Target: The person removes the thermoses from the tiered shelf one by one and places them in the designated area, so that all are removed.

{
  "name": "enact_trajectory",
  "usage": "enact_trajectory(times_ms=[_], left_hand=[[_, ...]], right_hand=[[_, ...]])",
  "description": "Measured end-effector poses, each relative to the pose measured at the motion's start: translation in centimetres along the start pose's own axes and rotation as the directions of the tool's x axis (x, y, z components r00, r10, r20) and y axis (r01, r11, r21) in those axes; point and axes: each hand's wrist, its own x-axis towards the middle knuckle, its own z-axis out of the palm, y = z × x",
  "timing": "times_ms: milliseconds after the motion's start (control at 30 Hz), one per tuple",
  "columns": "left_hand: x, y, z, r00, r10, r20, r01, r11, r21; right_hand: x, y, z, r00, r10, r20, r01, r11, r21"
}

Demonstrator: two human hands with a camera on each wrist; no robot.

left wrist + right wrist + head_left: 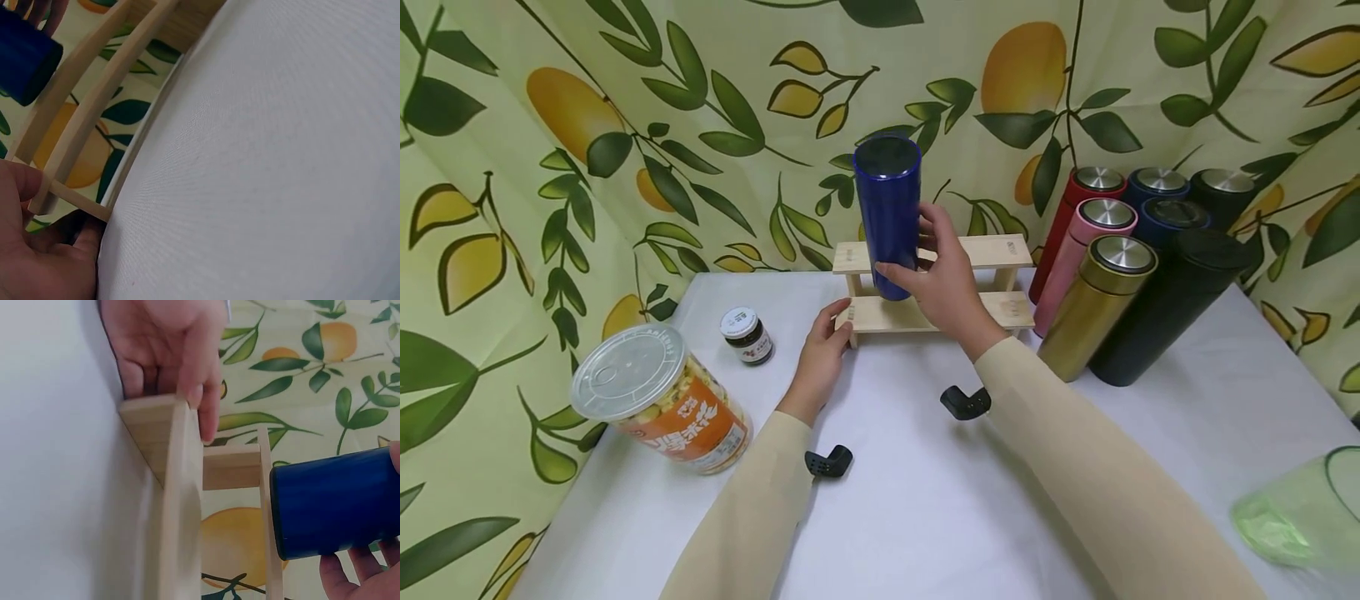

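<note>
A tall blue thermos (pixel 887 221) with a dark top stands upright in my right hand (pixel 946 287), thumb on its near side and fingers round the right. In the head view it overlaps a two-tier wooden stand (pixel 958 313). The right wrist view has the thermos base (pixel 331 506) close over the upper tier (pixel 270 515). My left hand (pixel 820 358) grips the stand's left end. Its thumb lies on the lower tier in the left wrist view, where other fingers of this hand (pixel 44 262) reach beneath, partly hidden.
Right of the stand are several thermoses, including a gold one (pixel 1097 312), a pink one (pixel 1088 258) and a black one (pixel 1172 308). At left stand a small dark jar (pixel 749 340) and a big popcorn tub (pixel 692 421). A green clear container (pixel 1300 508) sits front right.
</note>
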Motion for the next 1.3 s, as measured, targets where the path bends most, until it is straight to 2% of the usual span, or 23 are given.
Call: enact_trajectory(times_ms=[133,367,600,900,1067,1300], left_hand=[[-0.2,0.3,0.1,1.0,-0.016,-0.013,0.016,1.0,-0.011],[-0.2,0.2,0.3,1.0,-0.003,-0.007,0.002,0.999,-0.05],[-0.3,0.2,0.4,1.0,-0.003,-0.01,0.003,1.0,-0.031],[-0.2,0.1,0.3,1.0,-0.01,-0.011,0.01,1.0,-0.027],[-0.2,0.3,0.3,1.0,-0.004,-0.008,0.004,1.0,-0.009],[-0.3,0.2,0.3,1.0,-0.013,-0.008,0.013,1.0,-0.005]], right_hand=[[-1.9,0.2,-0.6,1.0,-0.01,-0.024,0.011,0.999,0.033],[-5.3,0.5,-1.9,0.998,0.015,-0.062,-0.015,1.0,0.004],[-9.0,0.9,-3.9,0.996,0.026,-0.089,-0.025,1.0,0.008],[-13.2,1.4,-7.1,0.984,0.098,-0.147,-0.108,0.992,-0.059],[-15.4,1.5,-9.1,0.967,0.123,-0.221,-0.15,0.982,-0.112],[-17.4,1.6,-11.3,0.925,0.207,-0.319,-0.262,0.955,-0.139]])
